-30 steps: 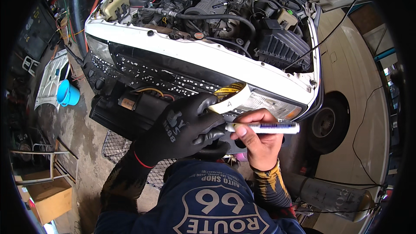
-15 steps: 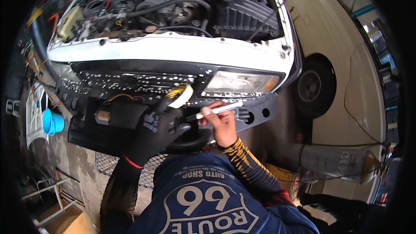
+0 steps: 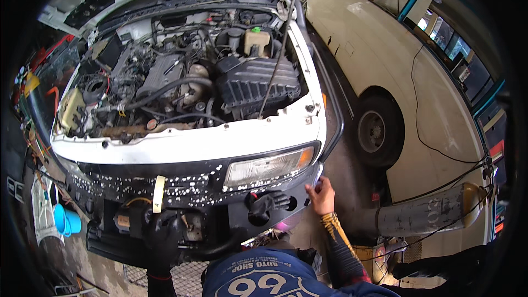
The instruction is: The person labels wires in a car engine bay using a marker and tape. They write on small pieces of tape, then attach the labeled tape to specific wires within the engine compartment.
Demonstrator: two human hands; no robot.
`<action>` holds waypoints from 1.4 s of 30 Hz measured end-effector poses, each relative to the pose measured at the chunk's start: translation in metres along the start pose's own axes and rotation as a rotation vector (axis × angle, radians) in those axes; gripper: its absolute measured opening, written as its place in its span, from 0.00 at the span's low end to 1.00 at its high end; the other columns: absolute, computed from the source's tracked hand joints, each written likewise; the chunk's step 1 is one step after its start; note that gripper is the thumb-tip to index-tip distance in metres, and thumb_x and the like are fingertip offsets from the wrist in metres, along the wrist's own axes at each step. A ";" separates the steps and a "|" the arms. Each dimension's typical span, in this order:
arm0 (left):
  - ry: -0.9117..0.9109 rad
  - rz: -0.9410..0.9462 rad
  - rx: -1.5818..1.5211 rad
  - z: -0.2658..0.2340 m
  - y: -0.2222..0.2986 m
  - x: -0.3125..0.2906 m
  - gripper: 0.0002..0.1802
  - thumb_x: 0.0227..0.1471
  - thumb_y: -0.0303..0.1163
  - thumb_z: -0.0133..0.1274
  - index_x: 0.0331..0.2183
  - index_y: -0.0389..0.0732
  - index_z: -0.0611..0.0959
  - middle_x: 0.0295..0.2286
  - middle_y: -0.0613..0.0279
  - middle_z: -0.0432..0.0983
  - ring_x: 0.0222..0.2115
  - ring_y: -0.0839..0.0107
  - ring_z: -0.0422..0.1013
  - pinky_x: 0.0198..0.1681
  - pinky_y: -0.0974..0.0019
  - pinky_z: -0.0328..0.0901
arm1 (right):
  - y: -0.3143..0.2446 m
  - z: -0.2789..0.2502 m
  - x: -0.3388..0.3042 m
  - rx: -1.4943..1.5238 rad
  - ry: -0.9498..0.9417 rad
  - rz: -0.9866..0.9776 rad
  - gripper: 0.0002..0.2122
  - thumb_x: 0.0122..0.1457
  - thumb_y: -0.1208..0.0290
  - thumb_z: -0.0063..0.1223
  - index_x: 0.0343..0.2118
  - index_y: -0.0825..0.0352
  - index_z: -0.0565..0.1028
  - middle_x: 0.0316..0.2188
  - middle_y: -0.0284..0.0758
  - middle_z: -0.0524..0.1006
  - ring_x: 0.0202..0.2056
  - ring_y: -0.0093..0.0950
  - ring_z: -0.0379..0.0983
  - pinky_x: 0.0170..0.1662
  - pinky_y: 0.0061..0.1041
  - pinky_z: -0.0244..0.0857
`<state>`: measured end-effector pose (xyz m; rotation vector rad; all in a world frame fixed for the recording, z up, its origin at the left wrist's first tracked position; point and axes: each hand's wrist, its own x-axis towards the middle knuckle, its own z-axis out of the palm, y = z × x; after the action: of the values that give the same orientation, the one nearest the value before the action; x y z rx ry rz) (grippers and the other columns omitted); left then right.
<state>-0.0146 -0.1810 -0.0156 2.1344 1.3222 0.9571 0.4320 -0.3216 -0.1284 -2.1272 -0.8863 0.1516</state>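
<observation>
In a garage with a bare concrete floor (image 3: 352,187), a white car (image 3: 209,143) stands hood-up. The gloved left hand (image 3: 162,231), at seven o'clock, closes on its dark front panel (image 3: 181,190); the bare right hand (image 3: 322,195) pinches the bumper corner (image 3: 311,179) at four o'clock.

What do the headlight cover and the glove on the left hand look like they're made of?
The headlight cover looks like clear ribbed plastic or glass with an amber corner; its sheen leaves it open. The glove on the left hand looks like black knit fabric with a matte, perhaps rubbery coating.
</observation>
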 end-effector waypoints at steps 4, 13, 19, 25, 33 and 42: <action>0.121 -0.028 0.124 0.012 0.017 0.014 0.11 0.51 0.18 0.60 0.39 0.37 0.85 0.36 0.58 0.78 0.41 0.63 0.76 0.50 0.59 0.68 | -0.043 -0.022 0.115 -0.051 0.113 -0.319 0.15 0.60 0.64 0.64 0.37 0.76 0.79 0.29 0.49 0.79 0.30 0.45 0.78 0.35 0.38 0.71; 0.224 -0.033 0.142 0.017 -0.024 0.008 0.16 0.51 0.22 0.63 0.44 0.36 0.82 0.44 0.54 0.75 0.49 0.58 0.72 0.54 0.55 0.69 | -0.099 0.016 0.357 -0.305 -0.024 -0.176 0.17 0.59 0.58 0.64 0.39 0.71 0.83 0.33 0.48 0.84 0.38 0.44 0.82 0.43 0.38 0.74; 0.384 0.039 0.338 -0.016 -0.047 0.003 0.09 0.61 0.29 0.55 0.42 0.36 0.80 0.39 0.55 0.79 0.41 0.61 0.74 0.48 0.55 0.68 | -0.082 0.048 0.388 -0.338 -0.002 -0.077 0.21 0.53 0.54 0.70 0.39 0.69 0.83 0.34 0.49 0.83 0.40 0.46 0.82 0.45 0.38 0.75; 0.243 -0.217 -0.027 -0.016 -0.035 0.029 0.16 0.64 0.29 0.49 0.52 0.39 0.73 0.38 0.60 0.78 0.38 0.69 0.74 0.43 0.62 0.70 | -0.050 0.044 0.390 0.021 0.057 -0.127 0.17 0.62 0.59 0.65 0.39 0.73 0.81 0.30 0.43 0.84 0.32 0.29 0.81 0.40 0.27 0.73; -0.005 0.277 0.128 0.054 0.049 0.080 0.11 0.53 0.34 0.66 0.38 0.42 0.87 0.34 0.57 0.81 0.45 0.58 0.76 0.48 0.58 0.72 | -0.166 0.008 0.202 0.770 -0.033 -0.586 0.03 0.66 0.81 0.51 0.37 0.74 0.76 0.31 0.33 0.76 0.31 0.20 0.69 0.40 0.20 0.64; -0.086 0.278 -0.023 0.030 0.114 0.083 0.11 0.53 0.17 0.51 0.39 0.39 0.79 0.36 0.52 0.74 0.35 0.54 0.77 0.36 0.56 0.71 | -0.259 0.022 0.031 0.784 -0.497 -0.714 0.04 0.57 0.85 0.60 0.35 0.72 0.80 0.31 0.38 0.81 0.30 0.25 0.77 0.36 0.21 0.70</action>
<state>0.0998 -0.1574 0.0688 2.3548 0.9866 0.9675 0.3057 -0.1773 0.0495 -0.9797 -1.5129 0.5629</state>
